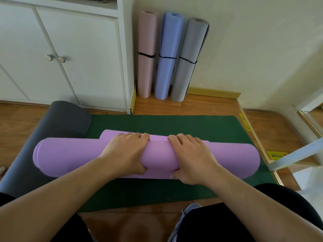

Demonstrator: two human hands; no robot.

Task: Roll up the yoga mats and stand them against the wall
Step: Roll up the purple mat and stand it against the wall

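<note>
A purple yoga mat [70, 158], rolled into a thick roll, lies crosswise on a flat green mat [174, 124]. Its loose end flap shows at the far side. My left hand [125, 154] and my right hand [190, 158] both press down on the middle of the roll, fingers curled over its far edge and thumbs on the near side. A dark grey mat [57, 119] lies partly rolled at the left, under the purple roll's end. Three rolled mats stand against the wall: pink [146, 49], blue [168, 55] and grey [189, 58], each tied with a black band.
A white cabinet [70, 58] with two knobbed doors stands at the back left. Wooden floor [201, 105] shows around the mats. A step edge with yellow warning stickers [277, 155] runs along the right. A pale bar [297, 156] crosses at the right. My knees and a shoe [190, 212] are below.
</note>
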